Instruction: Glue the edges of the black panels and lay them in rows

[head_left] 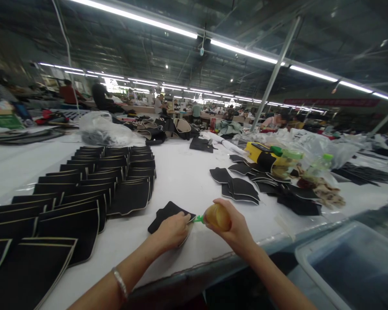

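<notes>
My left hand (174, 230) is closed on a black fabric piece (167, 212) with a pale edge, near the front of the white table (181, 172). Wrapped in the fingers of my right hand (234, 224) is a yellowish squeeze bottle (218, 217), tilted so that its green nozzle (198, 218) points left. The nozzle tip is at the right edge of the fabric piece, close to my left fingertips. Whether anything comes out of the nozzle is too small to tell.
Overlapping black pieces (131, 196) stand in rows at left. More loose black pieces (242, 189) lie at right, before a yellow box (254, 151) and a green-capped bottle (323, 163). A plastic bin (352, 258) is at the lower right. People work farther back.
</notes>
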